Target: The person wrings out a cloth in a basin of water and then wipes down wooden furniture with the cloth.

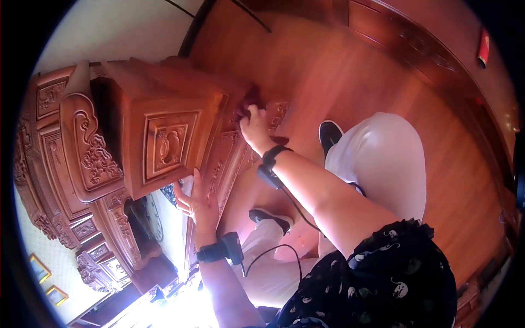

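Note:
My right hand (255, 130) is closed round a bunched dark red cloth (251, 101), beside the low edge of a carved reddish-brown wooden piece of furniture. My left hand (198, 205) has its fingers spread, with a fingertip against the lower corner of a box-like wooden section (170, 143). That section bears a framed, carved square panel. To its left stands a scroll-shaped wooden end (90, 147) with raised carving. Both wrists carry black straps with small devices and cables.
Reddish wooden floor (465, 180) spreads round my feet and light trousers (383, 158). More carved furniture (52, 158) stands at the left. A curved-looking wooden edge (421, 49) runs along the upper right, with a red object (483, 48) near it. Bright light glares at the bottom.

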### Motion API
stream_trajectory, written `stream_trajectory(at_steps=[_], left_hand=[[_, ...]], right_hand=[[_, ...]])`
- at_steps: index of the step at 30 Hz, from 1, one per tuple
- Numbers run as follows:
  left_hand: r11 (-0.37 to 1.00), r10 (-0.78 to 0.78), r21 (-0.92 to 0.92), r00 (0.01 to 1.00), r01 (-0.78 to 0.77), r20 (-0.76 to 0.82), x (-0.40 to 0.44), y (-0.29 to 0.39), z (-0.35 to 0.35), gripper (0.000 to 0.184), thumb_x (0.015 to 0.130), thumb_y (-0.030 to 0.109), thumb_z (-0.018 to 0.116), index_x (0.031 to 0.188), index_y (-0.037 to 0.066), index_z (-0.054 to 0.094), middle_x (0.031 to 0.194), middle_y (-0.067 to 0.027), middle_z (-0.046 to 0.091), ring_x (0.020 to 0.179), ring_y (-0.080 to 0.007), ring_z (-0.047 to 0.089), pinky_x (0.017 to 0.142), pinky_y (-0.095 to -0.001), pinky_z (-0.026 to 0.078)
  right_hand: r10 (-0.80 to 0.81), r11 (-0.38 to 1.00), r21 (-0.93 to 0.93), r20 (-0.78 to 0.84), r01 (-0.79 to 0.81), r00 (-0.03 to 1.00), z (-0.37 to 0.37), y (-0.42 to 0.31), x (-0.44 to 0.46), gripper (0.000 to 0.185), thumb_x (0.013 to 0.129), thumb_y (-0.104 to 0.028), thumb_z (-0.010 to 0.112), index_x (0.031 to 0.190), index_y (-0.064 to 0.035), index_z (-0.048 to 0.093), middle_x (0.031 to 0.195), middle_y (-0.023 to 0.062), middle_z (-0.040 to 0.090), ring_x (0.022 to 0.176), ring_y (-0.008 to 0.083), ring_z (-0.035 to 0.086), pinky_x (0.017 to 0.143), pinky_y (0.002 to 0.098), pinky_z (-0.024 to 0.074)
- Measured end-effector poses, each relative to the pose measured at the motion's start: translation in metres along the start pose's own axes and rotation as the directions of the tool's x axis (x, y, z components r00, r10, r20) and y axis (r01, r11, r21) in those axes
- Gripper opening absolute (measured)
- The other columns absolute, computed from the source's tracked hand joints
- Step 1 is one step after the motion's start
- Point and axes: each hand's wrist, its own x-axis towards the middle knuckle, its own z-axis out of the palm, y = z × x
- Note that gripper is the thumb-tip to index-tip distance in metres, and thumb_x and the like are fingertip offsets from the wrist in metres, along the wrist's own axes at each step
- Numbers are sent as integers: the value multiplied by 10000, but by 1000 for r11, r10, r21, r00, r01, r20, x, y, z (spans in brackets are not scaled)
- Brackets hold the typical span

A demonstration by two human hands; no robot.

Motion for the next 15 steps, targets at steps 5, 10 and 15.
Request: stream_trajectory(at_steps=[5, 10, 15], left_hand=[[999, -40, 10, 998, 40, 41, -5, 1, -3, 713, 663, 55, 553, 1303, 313, 370, 1382, -174, 3, 1224, -401, 119, 1005, -503, 137], [1000, -14, 28, 999, 13, 51, -3, 0, -6, 701, 676, 50, 552, 1303, 307, 371, 1381, -176, 1, 1226, -393, 111, 1007, -493, 140], [1000, -20, -20, 998, 21, 54, -4, -2, -2, 698, 678, 57, 561, 1304, 299, 372, 1380, -171, 4, 1233, -381, 91, 1013, -474, 141]], right_hand=[[209, 897, 391, 36, -206, 977, 10, -40, -15, 358, 792, -132, 441, 1117, -22, 339, 1082, 251, 383, 968, 443, 424, 830, 471, 364], [-35, 996, 85, 129, 24, 991, 3, -1, -21, 292, 759, -84, 487, 1016, -48, 355, 1002, 246, 380, 867, 441, 473, 726, 488, 422], [119, 969, 224, -51, -105, 992, 8, -53, -23, 277, 769, -109, 488, 1001, 11, 396, 938, 258, 427, 947, 427, 403, 802, 458, 378]])
